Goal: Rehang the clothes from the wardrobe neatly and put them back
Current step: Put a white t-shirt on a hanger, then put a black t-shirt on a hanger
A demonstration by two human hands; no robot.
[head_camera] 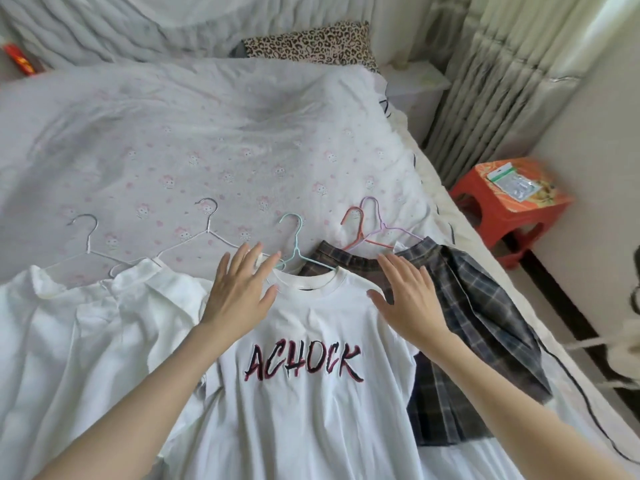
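A white T-shirt (pixel 304 403) lettered "ACHOCK" lies flat on the bed on a light blue hanger (pixel 294 233). My left hand (pixel 239 289) lies open with straight fingers over its left shoulder. My right hand (pixel 405 299) is open at its right shoulder, partly over a dark plaid skirt (pixel 474 327). The skirt lies under a red hanger (pixel 356 225) and a lilac hanger (pixel 381 221). To the left are white garments (pixel 79 327) on two white wire hangers (pixel 86 237) (pixel 207 220).
The bed has a grey sheet with a pink print (pixel 207 140) and a leopard-print pillow (pixel 311 43) at the far end. A red stool (pixel 512 209) with a packet stands right of the bed. A black cable (pixel 575 382) runs along the bed's right edge.
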